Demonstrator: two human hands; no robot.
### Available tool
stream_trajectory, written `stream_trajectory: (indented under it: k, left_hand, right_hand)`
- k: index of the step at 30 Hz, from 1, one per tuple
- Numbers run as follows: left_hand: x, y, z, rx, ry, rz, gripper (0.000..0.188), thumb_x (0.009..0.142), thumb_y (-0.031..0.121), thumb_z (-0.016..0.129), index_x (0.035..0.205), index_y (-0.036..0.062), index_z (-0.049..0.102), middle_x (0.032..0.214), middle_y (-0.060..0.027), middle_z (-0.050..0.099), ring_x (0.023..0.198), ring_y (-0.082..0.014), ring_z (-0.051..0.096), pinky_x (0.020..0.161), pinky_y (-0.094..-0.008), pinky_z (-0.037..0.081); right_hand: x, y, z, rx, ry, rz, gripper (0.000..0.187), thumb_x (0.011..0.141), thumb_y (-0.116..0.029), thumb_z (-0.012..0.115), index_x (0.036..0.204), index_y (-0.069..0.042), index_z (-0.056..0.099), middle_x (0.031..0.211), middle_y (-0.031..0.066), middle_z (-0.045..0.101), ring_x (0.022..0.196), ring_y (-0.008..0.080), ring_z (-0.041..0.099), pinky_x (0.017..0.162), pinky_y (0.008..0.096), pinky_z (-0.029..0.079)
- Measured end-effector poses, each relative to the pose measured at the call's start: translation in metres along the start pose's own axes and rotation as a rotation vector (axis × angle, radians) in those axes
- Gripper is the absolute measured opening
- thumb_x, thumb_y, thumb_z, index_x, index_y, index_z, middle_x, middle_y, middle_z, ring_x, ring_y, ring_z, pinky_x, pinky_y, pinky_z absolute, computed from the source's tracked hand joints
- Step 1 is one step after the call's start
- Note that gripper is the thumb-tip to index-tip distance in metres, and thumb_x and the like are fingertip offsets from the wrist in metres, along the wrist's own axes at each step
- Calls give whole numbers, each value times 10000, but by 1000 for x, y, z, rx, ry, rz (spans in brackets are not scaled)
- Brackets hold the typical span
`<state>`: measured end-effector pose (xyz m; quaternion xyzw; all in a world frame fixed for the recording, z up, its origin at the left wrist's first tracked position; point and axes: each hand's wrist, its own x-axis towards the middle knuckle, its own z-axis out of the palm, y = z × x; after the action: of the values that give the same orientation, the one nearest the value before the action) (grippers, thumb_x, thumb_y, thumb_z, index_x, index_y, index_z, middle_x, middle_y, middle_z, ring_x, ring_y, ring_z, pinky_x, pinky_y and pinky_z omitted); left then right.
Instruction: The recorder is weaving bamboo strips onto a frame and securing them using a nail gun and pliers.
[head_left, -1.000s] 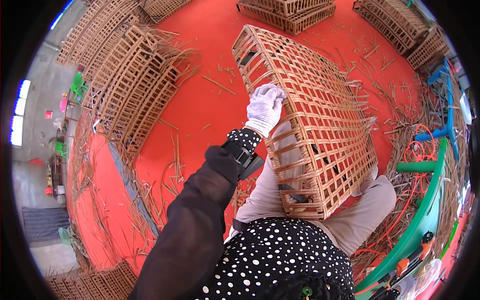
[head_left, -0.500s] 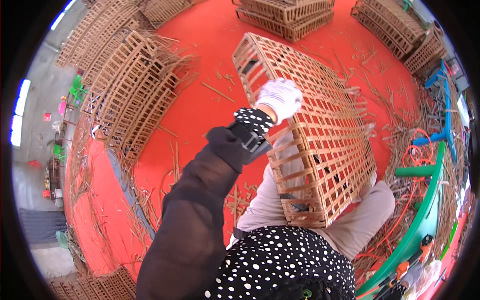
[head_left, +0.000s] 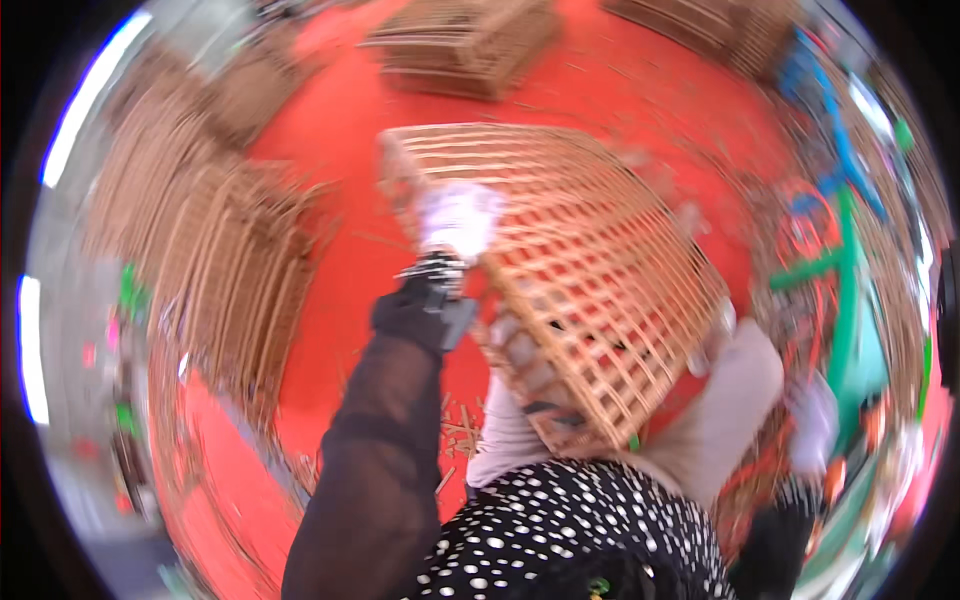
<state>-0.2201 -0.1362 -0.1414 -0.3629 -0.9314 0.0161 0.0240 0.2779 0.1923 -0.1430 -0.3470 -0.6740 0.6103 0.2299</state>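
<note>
Seemingly the left hand [head_left: 458,218] steadies the mid-frame basket [head_left: 590,255] — right hand [head_left: 812,422] lower right, both grips blurred beyond telling — next needing firm support.

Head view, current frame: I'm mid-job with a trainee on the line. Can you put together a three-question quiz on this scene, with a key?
1. Multiple choice: what colour is the floor around the woven basket? A) green B) red C) blue
2. True or false: both grips are on that basket.
3. Short answer: at which side edge of the basket is the left grip?

Key:
1. B.
2. False: the right grip is apart from it, to its right, near the green frame; blur hides whether it holds anything.
3. The left-hand edge.
</note>
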Motion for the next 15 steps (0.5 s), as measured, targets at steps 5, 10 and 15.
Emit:
stream_trajectory:
  k: [5, 10, 15]
  left_hand:
    - [-38, -60, 34, -180, 280, -334, 407, 836, 398, 496, 1093, 91, 567, 1154, -132, 528, 1079, -309, 474, 956, -391, 339]
    - [-120, -24, 82, -1104, 178, -624, 687, 836, 419, 520, 1328, 9, 271, 1280, -192, 416, 1194, -290, 375, 991, -368, 293]
    - [-142, 64, 43, -1546, 262, -984, 908, 800, 375, 607, 1400, 72, -3, 1401, -121, 256, 1230, -288, 334, 981, -395, 327]
  right_hand:
    - [88, 96, 174, 296, -18, 454, 300, 910, -277, 439, 1112, -59, 478, 848, 40, 519, 705, 231, 535, 615, 364, 474]
    - [179, 180, 162, -144, 165, 222, 415, 832, -474, 492, 864, -66, 557, 563, 64, 488, 510, 253, 511, 457, 348, 413]
    - [232, 86, 172, 65, 252, 308, 412, 832, -452, 516, 841, -42, 558, 564, 40, 492, 410, 158, 455, 375, 321, 381]
